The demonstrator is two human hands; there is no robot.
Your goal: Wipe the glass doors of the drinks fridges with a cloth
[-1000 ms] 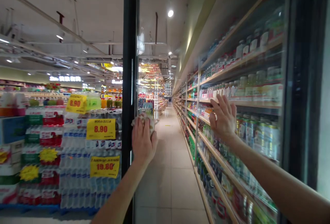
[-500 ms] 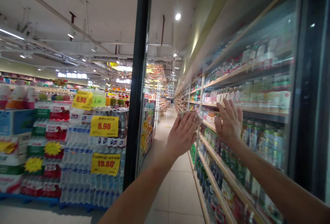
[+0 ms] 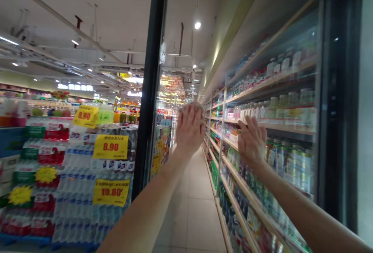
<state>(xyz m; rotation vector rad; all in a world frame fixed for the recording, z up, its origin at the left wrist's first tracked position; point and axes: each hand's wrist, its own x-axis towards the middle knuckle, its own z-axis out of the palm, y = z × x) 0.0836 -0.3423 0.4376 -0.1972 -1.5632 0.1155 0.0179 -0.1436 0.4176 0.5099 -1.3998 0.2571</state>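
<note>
In front of me stands a glass door (image 3: 177, 8) in a dark frame, with shelves and an aisle showing in its pane. My left hand (image 3: 189, 134) is spread over a pale, crumpled cloth (image 3: 199, 108) and presses it to the glass near the middle of the pane. Most of the cloth is covered by the hand, and motion blurs both. To the right, my right hand (image 3: 253, 140) has its fingers apart and nothing in it. It is at the pane, palm forward; whether it touches the glass I cannot tell.
Left of the dark door frame (image 3: 148, 86) rise stacks of bottled water (image 3: 75, 191) with yellow price signs (image 3: 111, 147). Shelves of bottles (image 3: 271, 125) run along the right side of the pane. A tiled floor (image 3: 201, 210) shows low in it.
My left hand has moved up and to the left with the cloth. My right hand stays at nearly the same part of the pane. The view has shifted slightly, showing the door's top frame.
</note>
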